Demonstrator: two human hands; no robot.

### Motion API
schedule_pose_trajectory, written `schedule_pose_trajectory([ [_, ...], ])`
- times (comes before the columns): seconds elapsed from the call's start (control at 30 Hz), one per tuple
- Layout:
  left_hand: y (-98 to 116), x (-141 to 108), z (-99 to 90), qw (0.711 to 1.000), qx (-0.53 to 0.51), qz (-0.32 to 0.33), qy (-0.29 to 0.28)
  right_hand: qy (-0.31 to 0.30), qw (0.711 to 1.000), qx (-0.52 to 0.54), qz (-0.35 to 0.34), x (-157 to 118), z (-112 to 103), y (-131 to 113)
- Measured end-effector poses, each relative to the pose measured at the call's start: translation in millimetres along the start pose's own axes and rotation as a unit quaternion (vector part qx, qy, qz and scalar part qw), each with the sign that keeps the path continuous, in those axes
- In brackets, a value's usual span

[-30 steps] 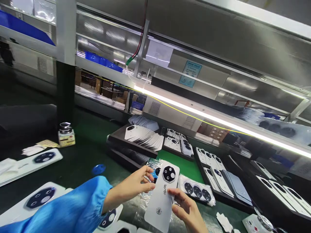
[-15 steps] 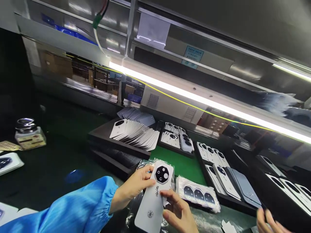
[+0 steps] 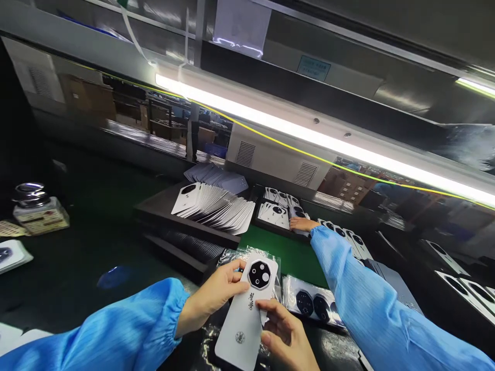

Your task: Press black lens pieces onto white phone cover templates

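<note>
My left hand [image 3: 212,294] grips the long edge of a white phone back cover [image 3: 237,330], which has a round black camera module [image 3: 259,274] at its top end. My right hand [image 3: 284,337] pinches the cover's opposite edge below the module, with fingertips on its printed face. A clear plastic bag [image 3: 251,257] lies partly hidden beneath the cover. A co-worker's hand [image 3: 299,223] in a blue sleeve reaches across from the lower right, away from my hands, and rests by a tray of covers.
A fanned stack of white covers [image 3: 212,208] sits on a black tray. Bagged camera-module parts [image 3: 311,304] lie to the right of my hands. A bottle with a metal lid [image 3: 40,212] and a blurred blue disc [image 3: 112,277] stand on the dark bench at left.
The co-worker's arm has come in from the lower right and stretched up to the tray. The view has tilted and shifted. My hands still hold the cover in nearly the same pose.
</note>
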State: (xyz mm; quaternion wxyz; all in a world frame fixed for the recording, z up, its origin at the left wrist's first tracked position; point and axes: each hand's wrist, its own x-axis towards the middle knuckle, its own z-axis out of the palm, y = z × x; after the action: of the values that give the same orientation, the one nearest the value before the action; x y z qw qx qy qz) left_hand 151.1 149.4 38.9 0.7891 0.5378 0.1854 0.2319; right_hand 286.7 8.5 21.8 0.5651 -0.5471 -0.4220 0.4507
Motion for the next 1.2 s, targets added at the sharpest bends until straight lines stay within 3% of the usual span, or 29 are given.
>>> schedule_pose_trajectory([
  [0.4, -0.2, 0.6, -4.1, 1.0, 0.005, 0.0, -0.009, 0.001, 1.0, -0.015, 0.003, 3.3, 0.2, 0.7],
  [0.8, -7.6, 7.5, -5.8, 1.0, -0.014, 0.003, 0.016, 0.004, 0.999, -0.047, -0.006, 4.7, 0.5, -2.2],
  [1.03, -7.8, 7.3, -6.0, 1.0, -0.01, 0.001, 0.014, -0.055, 0.998, -0.041, -0.012, 9.8, -6.7, 2.2],
  [1.2, -9.1, 8.5, -6.5, 1.0, -0.01, -0.001, 0.016, -0.026, 0.999, -0.018, 0.01, 8.3, -3.3, 0.3],
])
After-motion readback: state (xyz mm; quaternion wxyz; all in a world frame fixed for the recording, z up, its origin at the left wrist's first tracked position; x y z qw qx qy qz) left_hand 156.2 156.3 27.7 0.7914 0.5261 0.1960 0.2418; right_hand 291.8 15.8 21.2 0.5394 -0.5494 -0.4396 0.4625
